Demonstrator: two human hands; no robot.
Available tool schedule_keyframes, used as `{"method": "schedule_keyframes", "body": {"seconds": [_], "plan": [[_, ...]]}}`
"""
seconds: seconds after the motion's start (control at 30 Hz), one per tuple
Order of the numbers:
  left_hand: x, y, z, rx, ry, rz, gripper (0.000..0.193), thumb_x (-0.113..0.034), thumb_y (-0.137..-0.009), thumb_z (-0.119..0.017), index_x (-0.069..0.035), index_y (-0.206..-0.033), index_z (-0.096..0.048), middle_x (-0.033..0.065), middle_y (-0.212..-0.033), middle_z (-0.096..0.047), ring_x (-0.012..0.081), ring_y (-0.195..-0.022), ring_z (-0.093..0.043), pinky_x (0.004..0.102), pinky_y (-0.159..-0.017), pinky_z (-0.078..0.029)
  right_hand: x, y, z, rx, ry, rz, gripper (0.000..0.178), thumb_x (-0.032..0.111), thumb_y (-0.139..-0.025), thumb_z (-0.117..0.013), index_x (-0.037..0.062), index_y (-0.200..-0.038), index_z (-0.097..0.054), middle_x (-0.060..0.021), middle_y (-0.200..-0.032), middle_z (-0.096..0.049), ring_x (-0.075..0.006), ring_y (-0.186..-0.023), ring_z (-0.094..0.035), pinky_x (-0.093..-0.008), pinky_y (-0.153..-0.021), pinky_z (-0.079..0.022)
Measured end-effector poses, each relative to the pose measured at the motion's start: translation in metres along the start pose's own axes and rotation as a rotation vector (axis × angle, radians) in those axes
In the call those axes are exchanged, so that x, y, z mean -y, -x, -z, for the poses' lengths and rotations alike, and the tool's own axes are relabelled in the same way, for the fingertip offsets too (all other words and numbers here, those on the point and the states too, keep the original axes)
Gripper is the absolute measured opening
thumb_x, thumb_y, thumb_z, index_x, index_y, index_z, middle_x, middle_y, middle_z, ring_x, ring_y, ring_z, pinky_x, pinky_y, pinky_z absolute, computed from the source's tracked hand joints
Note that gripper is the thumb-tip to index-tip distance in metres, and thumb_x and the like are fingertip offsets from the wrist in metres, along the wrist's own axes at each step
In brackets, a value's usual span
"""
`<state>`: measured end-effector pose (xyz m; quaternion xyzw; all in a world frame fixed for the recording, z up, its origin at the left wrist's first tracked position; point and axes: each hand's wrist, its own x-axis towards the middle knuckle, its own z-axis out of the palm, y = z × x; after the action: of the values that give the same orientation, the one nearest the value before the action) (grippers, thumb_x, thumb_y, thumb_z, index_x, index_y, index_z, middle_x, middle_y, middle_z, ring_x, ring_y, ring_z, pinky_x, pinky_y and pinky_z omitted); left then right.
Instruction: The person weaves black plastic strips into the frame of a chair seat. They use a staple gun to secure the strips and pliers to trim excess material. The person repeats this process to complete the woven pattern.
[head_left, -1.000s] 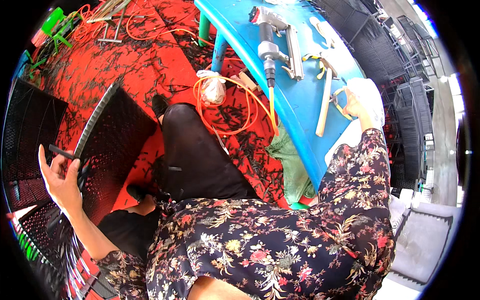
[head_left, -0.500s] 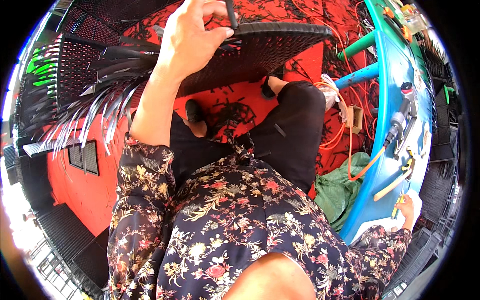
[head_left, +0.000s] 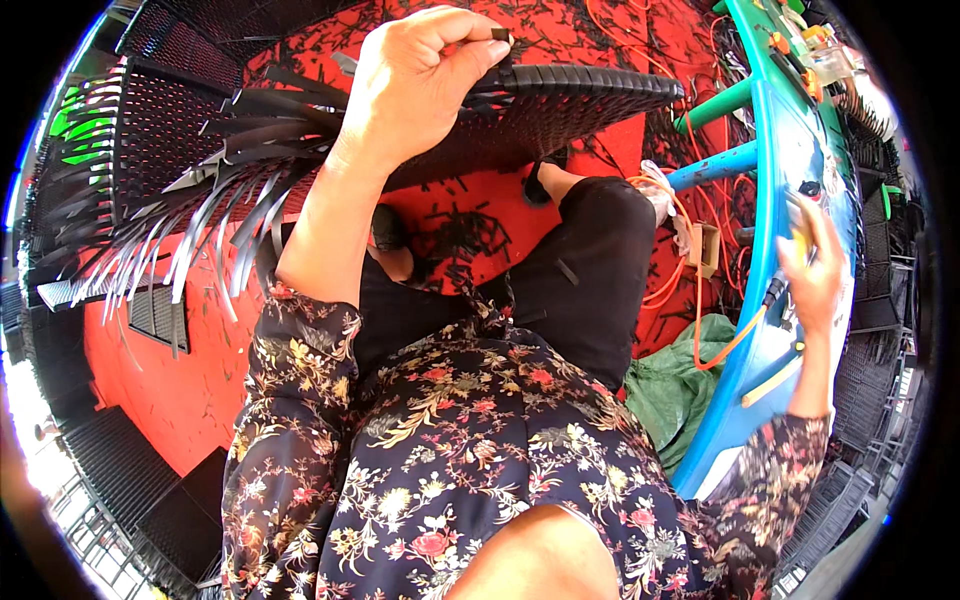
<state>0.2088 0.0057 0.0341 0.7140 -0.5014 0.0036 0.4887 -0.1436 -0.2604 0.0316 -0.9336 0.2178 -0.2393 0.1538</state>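
Pinched between thumb and forefinger of my left hand (head_left: 425, 85) is the end of a black flat strip (head_left: 502, 36). Just below that hand runs the wrapped edge of a black woven panel (head_left: 590, 80), standing tilted before my knees. Many loose black strips (head_left: 215, 190) fan out from it at the left. My right hand (head_left: 818, 270), smeared by motion, is closed around a small yellow tool (head_left: 801, 240) whose kind I cannot make out. It is above the blue table, over an air tool that it mostly hides.
An orange hose (head_left: 712, 362) loops off the blue table (head_left: 735, 400). Beneath are a green sack (head_left: 680, 385) and a small cardboard box (head_left: 704, 250). Strip scraps litter the red floor (head_left: 470, 225). More black woven panels (head_left: 165, 115) stand left.
My right hand has moved forward along the blue table, carrying the yellow tool. My left hand and the woven panel have shifted slightly right; the pinched strip shows less.
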Motion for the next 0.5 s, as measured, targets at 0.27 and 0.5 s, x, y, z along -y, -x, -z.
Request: {"method": "schedule_keyframes", "body": {"seconds": [0.27, 0.5], "plan": [[-0.02, 0.008, -0.008, 0.002, -0.052, -0.046, 0.011, -0.004, -0.088, -0.064, 0.0, -0.098, -0.068, 0.0025, -0.082, -0.069, 0.0068, -0.078, -0.063, 0.0216, -0.073, -0.05, 0.12, -0.104, -0.066, -0.037, 0.132, 0.62, 0.038, 0.028, -0.069, -0.075, 0.01, -0.101, -0.065, -0.0094, -0.077, -0.055, -0.0281, -0.073, -0.059, -0.0393, -0.064, -0.049], [-0.024, 0.008, -0.013, -0.025, -0.07, -0.124, 0.012, -0.004, -0.087, -0.065, -0.001, -0.098, -0.068, 0.0015, -0.081, -0.069, 0.0054, -0.075, -0.061, 0.0201, -0.07, -0.048, 0.122, -0.116, -0.076, 0.0, 0.163, 0.618, 0.033, 0.028, -0.071, -0.071, 0.0109, -0.099, -0.067, -0.0121, -0.077, -0.056, -0.0297, -0.07, -0.061, -0.04, -0.063, -0.049]]}}
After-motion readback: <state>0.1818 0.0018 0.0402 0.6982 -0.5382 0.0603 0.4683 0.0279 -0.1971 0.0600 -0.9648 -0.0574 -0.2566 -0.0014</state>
